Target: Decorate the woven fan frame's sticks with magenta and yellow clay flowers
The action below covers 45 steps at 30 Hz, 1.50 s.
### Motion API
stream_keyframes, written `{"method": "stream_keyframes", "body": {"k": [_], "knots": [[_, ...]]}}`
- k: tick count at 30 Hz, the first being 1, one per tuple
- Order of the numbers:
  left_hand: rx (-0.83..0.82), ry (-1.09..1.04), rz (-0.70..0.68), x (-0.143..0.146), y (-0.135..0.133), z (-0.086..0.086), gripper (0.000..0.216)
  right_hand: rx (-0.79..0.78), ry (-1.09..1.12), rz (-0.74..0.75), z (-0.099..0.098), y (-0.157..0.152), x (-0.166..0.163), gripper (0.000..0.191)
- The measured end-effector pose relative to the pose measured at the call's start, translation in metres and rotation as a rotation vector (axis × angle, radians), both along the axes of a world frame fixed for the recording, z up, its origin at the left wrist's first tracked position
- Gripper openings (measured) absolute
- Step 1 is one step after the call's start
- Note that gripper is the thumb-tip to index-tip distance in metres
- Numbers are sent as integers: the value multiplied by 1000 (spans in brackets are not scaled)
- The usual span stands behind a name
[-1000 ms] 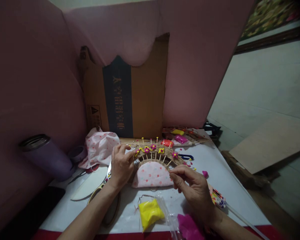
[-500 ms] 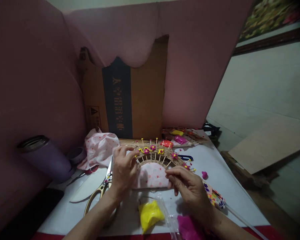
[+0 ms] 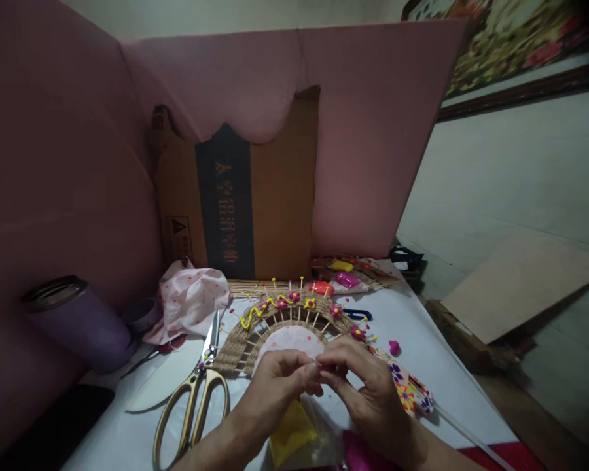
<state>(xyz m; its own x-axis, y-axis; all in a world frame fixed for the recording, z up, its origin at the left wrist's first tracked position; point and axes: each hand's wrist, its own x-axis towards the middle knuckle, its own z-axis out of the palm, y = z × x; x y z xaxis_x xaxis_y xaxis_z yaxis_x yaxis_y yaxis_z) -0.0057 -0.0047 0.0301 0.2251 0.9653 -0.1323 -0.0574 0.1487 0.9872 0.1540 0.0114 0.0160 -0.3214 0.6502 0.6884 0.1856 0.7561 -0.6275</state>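
A woven straw arch (image 3: 275, 324) with toothpick spokes lies on the white table (image 3: 127, 425), trimmed with a yellow clay squiggle (image 3: 260, 311) and small pink clay flowers (image 3: 336, 310). Under the arch sits a pink dotted fabric half-disc (image 3: 289, 339). My left hand (image 3: 279, 386) and my right hand (image 3: 360, 386) meet fingertip to fingertip in front of the arch, pinching something too small to make out. A bag of yellow clay (image 3: 292, 435) lies just below my hands, partly hidden by them. Pink clay (image 3: 358, 454) shows under my right wrist.
Gold-handled scissors (image 3: 196, 399) lie left of my hands. A purple tumbler (image 3: 73, 320) lies on its side at far left beside dotted cloth (image 3: 189, 301). Clay packets (image 3: 343, 275) sit at the back by an upright cardboard box (image 3: 245, 196). A pink clay lump (image 3: 394, 347) and patterned paper (image 3: 407, 389) lie right.
My left hand left the arch's left end and came back towards me; both hands now meet in a pinch in front of the arch. The yellow squiggle is uncovered. The camera tilted.
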Motion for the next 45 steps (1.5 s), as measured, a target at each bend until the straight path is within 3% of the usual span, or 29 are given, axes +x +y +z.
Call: {"method": "stream_keyframes", "body": {"k": [9,22,30,32,35,38,45], "knots": [[-109,-154,-26,-7,4,-8,30,-16,-33,63,0,0,4,9],[-35,-96,1,-9,9,-18,32,-32,-60,100,-3,5,4,9],[15,-40,-49,-9,6,-9,30,-104,-88,143,1,5,2,11],[43,-43,8,-10,6,-5,27,-158,-77,98,-1,7,2,10],[84,-116,111,-13,8,0,21,-363,56,23,-6,11,3,12],[61,-198,121,-14,11,-1,21,-544,221,65,-9,14,3,16],[47,-91,79,-10,10,-9,37,-592,228,81,-14,11,0,16]]}}
